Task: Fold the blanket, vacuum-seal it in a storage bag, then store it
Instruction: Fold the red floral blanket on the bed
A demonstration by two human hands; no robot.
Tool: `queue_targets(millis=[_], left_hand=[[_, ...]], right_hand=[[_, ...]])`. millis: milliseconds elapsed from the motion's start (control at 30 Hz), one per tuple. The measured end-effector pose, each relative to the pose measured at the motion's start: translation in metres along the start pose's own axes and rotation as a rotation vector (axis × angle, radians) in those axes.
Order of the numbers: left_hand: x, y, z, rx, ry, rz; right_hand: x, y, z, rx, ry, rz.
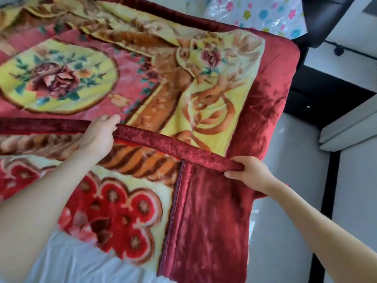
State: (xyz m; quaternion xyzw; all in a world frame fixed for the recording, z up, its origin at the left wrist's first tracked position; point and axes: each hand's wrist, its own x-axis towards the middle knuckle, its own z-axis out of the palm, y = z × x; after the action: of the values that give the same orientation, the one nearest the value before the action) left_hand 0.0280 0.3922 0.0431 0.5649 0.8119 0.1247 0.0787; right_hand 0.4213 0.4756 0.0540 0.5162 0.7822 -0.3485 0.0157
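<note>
Your left hand (98, 137) and right hand (247, 172) each grip, fingers curled, the dark red trimmed edge of the plush floral red-and-yellow blanket (142, 78), lifted above the spread part

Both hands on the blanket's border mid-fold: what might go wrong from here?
The thick red and yellow floral plush blanket hangs off the white-sheeted bed at right; its weight may drag the fold off.
The left hand and right hand grip only the dark red trim, so the edges could land crooked.
A bulky fold may not fit the clear flower-printed storage bag.
</note>
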Motion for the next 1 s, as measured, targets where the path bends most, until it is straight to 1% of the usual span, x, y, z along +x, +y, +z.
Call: queue_targets(millis=[133, 200, 333, 467, 567, 633, 700, 733, 800, 867, 933, 1000], left_hand=[[0.046, 0.035, -0.01, 0.011, -0.023, -0.067], [0.07, 0.054, -0.01, 0.034, -0.035, -0.109], [0.128, 0.097, -0.002, 0.064, -0.032, -0.124], [0.203, 0.153, 0.006, 0.046, -0.019, -0.103], [0.253, 0.178, 0.016, 0.005, 0.019, -0.023], [0.273, 0.177, 0.035, -0.006, -0.029, 0.014], [0.277, 0.167, 0.061, -0.01, -0.075, 0.021], [0.273, 0.159, 0.074, -0.017, -0.073, -0.005], [0.262, 0.139, 0.091, -0.008, -0.057, -0.116], [0.251, 0.114, 0.101, 0.003, -0.031, -0.254], [0.241, 0.089, 0.101, -0.025, 0.025, -0.412], [0.234, 0.064, 0.098, -0.1, 0.076, -0.589]], right_hand=[[0.043, 0.016, -0.042, 0.126, -0.068, -0.053], [0.068, 0.029, -0.064, 0.182, -0.125, -0.05], [0.118, 0.062, -0.109, 0.258, -0.202, -0.017], [0.164, 0.096, -0.158, 0.286, -0.23, 0.02], [0.2, 0.118, -0.184, 0.291, -0.17, 0.087], [0.225, 0.131, -0.18, 0.188, -0.134, 0.148], [0.247, 0.142, -0.159, 0.006, -0.191, 0.205], [0.254, 0.146, -0.144, -0.129, -0.234, 0.211], [0.264, 0.151, -0.114, -0.416, -0.267, 0.219], [0.271, 0.148, -0.095, -0.633, -0.204, 0.232], [0.281, 0.132, -0.088, -0.76, -0.087, 0.175], [0.294, 0.107, -0.082, -0.769, 0.007, 0.025]])
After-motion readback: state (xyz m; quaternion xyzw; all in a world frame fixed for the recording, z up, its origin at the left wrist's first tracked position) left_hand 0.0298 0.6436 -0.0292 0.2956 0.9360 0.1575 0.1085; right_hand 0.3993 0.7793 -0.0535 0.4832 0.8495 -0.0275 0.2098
